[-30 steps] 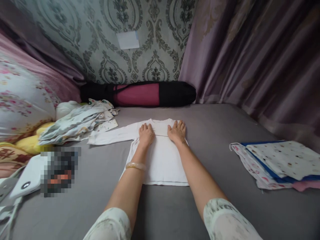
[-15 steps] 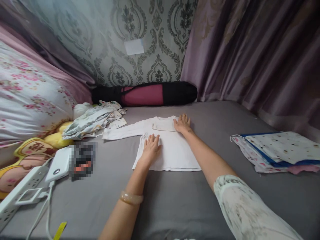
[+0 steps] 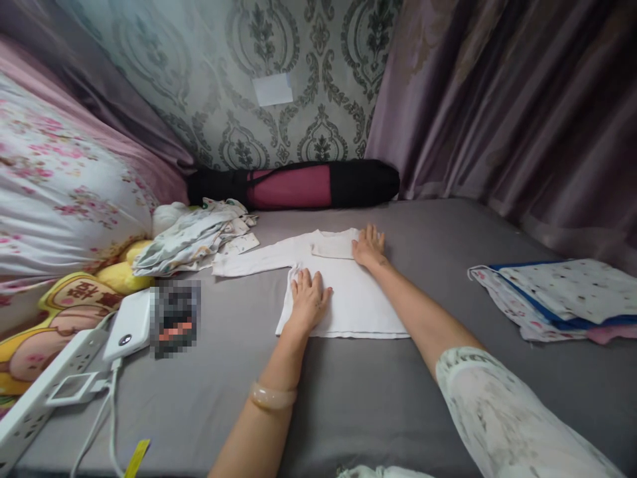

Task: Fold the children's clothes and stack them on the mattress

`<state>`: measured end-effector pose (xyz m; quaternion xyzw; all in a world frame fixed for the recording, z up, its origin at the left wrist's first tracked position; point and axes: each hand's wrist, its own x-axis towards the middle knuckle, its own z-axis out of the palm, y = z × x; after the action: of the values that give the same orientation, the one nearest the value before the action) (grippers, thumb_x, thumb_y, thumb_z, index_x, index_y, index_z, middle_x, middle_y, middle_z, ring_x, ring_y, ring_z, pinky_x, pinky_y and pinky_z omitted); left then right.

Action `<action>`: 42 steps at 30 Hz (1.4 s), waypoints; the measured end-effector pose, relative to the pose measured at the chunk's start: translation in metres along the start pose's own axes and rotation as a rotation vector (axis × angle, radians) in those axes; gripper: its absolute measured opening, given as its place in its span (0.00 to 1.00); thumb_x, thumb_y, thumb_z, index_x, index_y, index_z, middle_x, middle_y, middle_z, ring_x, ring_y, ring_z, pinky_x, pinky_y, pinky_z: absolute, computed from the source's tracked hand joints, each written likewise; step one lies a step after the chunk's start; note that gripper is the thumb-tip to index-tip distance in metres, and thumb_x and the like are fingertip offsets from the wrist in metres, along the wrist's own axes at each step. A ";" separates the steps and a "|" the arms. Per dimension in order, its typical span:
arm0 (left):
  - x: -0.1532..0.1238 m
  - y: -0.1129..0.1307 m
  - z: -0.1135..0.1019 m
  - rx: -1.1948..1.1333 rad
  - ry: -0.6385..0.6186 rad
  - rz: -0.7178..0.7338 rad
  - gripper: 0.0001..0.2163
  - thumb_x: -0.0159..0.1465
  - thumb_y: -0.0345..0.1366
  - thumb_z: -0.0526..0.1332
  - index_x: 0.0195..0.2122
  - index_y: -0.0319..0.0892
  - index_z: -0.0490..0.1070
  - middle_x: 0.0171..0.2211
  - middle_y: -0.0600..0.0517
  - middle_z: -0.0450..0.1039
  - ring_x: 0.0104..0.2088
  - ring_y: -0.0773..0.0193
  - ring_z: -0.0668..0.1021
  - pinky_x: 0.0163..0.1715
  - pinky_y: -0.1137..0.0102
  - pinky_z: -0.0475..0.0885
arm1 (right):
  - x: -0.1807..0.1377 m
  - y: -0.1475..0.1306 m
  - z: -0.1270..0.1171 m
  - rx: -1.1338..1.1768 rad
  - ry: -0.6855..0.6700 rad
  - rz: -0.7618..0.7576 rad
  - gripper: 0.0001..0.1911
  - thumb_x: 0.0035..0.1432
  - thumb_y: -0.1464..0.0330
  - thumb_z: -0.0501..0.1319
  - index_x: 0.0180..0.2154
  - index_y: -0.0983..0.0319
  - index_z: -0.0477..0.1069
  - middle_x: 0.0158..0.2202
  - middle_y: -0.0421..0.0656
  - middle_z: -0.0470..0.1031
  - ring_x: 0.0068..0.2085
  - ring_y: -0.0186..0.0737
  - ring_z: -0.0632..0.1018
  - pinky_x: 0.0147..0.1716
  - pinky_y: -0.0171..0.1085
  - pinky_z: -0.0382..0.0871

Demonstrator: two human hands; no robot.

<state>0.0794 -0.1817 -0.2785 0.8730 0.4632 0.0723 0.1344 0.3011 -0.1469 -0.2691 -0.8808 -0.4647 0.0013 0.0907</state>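
Note:
A small white long-sleeved shirt [image 3: 358, 299] lies flat on the grey bed sheet [image 3: 239, 372]. One sleeve stretches out to the left; the other is folded across the upper chest. My left hand [image 3: 309, 302] rests palm down on the left part of the shirt's body, fingers spread. At the shirt's upper right shoulder, my right hand [image 3: 369, 247] lies flat with its fingers apart, touching the folded sleeve's edge. Neither hand grips the cloth.
A stack of folded clothes [image 3: 562, 295] sits at right, a crumpled patterned garment [image 3: 199, 239] at left. Near the left edge are a power strip [image 3: 44, 392], a white power bank [image 3: 130, 325] with cables and a plush toy [image 3: 64, 318]. A black-and-red long bag [image 3: 293, 186] lies along the wall.
The view has shifted slightly, so everything sits a little further right. Both hands stay flat on the shirt, and the shirt keeps its shape.

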 end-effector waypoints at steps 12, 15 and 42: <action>0.004 -0.003 0.013 0.009 0.033 -0.067 0.32 0.66 0.45 0.51 0.65 0.27 0.52 0.67 0.30 0.48 0.68 0.42 0.50 0.64 0.48 0.48 | -0.032 -0.077 0.014 0.135 -0.209 -0.424 0.29 0.69 0.57 0.39 0.68 0.55 0.50 0.71 0.48 0.44 0.70 0.52 0.45 0.63 0.59 0.35; 0.004 -0.005 0.014 -0.003 0.050 -0.056 0.31 0.66 0.46 0.51 0.65 0.28 0.53 0.67 0.30 0.48 0.68 0.41 0.51 0.64 0.47 0.48 | -0.033 -0.076 0.015 0.119 -0.184 -0.423 0.28 0.69 0.58 0.40 0.68 0.54 0.50 0.71 0.47 0.44 0.69 0.52 0.45 0.63 0.59 0.35; -0.001 -0.002 0.003 0.014 0.022 -0.046 0.31 0.67 0.45 0.51 0.63 0.25 0.55 0.67 0.30 0.49 0.68 0.41 0.51 0.64 0.50 0.50 | -0.007 -0.068 -0.009 0.367 -0.107 -0.250 0.25 0.68 0.63 0.44 0.41 0.64 0.79 0.38 0.45 0.80 0.40 0.42 0.77 0.38 0.33 0.66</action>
<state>0.0776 -0.1817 -0.2818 0.8622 0.4850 0.0758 0.1248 0.2425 -0.1163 -0.2499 -0.7837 -0.5665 0.1211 0.2241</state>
